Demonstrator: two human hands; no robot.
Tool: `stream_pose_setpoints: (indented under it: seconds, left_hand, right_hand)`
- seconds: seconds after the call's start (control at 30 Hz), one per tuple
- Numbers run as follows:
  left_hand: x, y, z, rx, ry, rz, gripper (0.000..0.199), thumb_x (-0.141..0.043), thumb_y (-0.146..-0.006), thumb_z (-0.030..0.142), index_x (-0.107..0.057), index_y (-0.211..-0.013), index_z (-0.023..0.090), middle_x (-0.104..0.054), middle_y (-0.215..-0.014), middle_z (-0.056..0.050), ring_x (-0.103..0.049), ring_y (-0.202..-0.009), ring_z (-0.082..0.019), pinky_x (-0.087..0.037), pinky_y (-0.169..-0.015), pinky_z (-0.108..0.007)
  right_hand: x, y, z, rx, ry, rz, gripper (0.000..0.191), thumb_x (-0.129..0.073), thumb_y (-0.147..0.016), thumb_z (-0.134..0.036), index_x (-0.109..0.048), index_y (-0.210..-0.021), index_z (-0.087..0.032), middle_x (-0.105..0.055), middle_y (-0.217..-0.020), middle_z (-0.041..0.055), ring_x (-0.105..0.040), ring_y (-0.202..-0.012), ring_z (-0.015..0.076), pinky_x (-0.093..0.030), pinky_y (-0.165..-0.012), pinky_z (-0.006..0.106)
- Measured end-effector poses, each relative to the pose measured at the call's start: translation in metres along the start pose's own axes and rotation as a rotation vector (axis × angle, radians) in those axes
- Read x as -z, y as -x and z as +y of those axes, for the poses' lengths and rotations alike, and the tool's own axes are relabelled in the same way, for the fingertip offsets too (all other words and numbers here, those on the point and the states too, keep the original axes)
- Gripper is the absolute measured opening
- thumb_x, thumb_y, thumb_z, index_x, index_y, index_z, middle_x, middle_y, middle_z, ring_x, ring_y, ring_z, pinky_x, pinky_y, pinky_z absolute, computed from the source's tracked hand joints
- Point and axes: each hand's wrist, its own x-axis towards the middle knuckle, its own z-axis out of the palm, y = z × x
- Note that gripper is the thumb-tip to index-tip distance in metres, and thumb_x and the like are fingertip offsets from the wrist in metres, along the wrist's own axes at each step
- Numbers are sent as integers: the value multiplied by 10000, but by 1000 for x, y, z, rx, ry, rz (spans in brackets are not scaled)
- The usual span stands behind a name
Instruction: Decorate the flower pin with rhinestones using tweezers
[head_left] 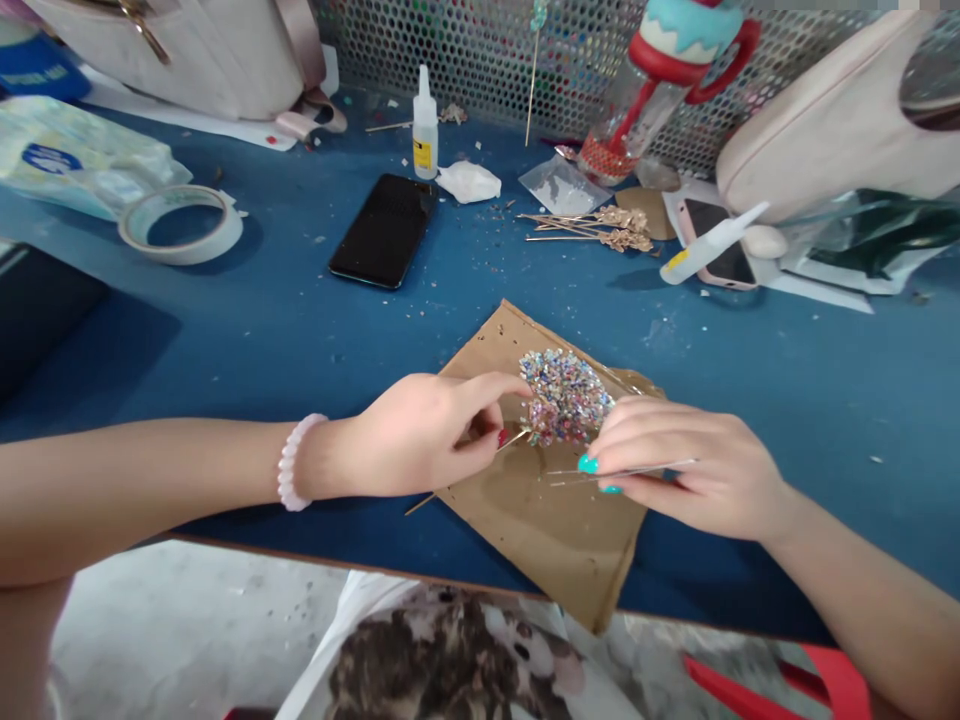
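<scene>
Closest to my head cam is the left arm [165, 470], cutting in from the side. Biggest thing on my remote feed is the blue table [262, 340], then a piece of cardboard [540, 540] set cornerwise at its front edge, my guess so sparkly bits land on that instead of everywhere. My right hand [690, 460] has a closed pinch on tweezers [637, 469], held low and nearly flat, probably for reaching tiny stuff. My left hand [427, 430] looks pinched narrow around a thin stick [515, 440], I'd say to steady it, with the index fingertip at the glittery stones [566, 390]. Black phone [386, 230] lies further back, out of the way. The stones sit on the cardboard between the 2 hands; can't tell where loose ones end and the stick's head starts. Stick's long axis runs lower left to upper right, glitter end up right, bare end past the cardboard. The hand hides its middle, so I'm assuming it's 1 stick. Tweezers point left, 2 tips slightly apart, nothing visible between them.
</scene>
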Motion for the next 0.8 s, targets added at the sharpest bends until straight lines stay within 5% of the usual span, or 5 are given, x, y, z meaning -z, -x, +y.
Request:
stream_pose_setpoints:
  seconds: [0.4,0.8]
  left_hand:
    - [0,-3,2,19,-32,-43,468,-607,-795,173,-502,-1250,207,-703,-798,86,-504,-481,-46,-373,-517,-180]
    - [4,-7,1,76,26,-41,583,-527,-729,115,-465,-1308,156,-648,-707,81,-505,-484,-53,-400,-541,-179]
  right_hand:
    - [-6,-2,0,-25,-13,-20,75,-615,-882,-122,-633,-937,-170,-704,-827,36,-636,-783,121,-516,-754,275]
    - [-6,1,-1,-26,2,-26,112,-606,-885,-119,-637,-970,-184,-716,-864,29,-639,-822,121,-516,-800,273]
